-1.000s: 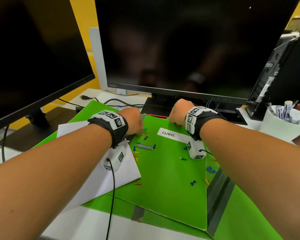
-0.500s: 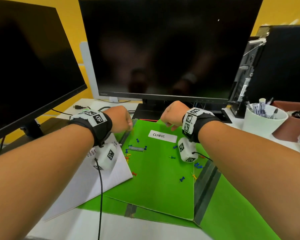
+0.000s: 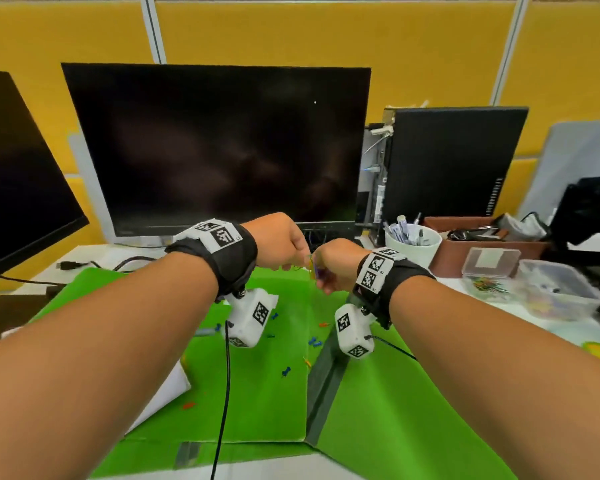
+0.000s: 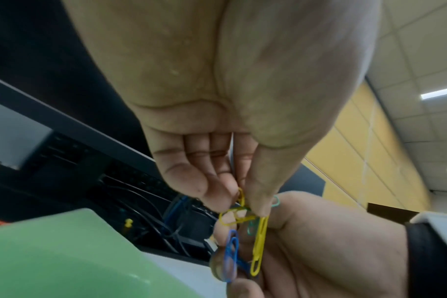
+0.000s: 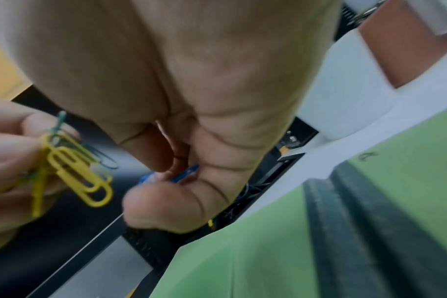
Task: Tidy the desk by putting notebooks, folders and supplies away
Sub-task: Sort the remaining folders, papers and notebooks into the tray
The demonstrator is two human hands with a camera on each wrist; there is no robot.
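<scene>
Both hands raised above the green folder on the desk, knuckles nearly touching. Left hand pinches a cluster of yellow and green paper clips between thumb and fingertips. Right hand curls around blue paper clips. Loose push pins lie scattered on the folder.

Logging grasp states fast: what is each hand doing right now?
Left hand: pinching a bunch of yellow and green paper clips.
Right hand: fingers curled around blue paper clips.
</scene>
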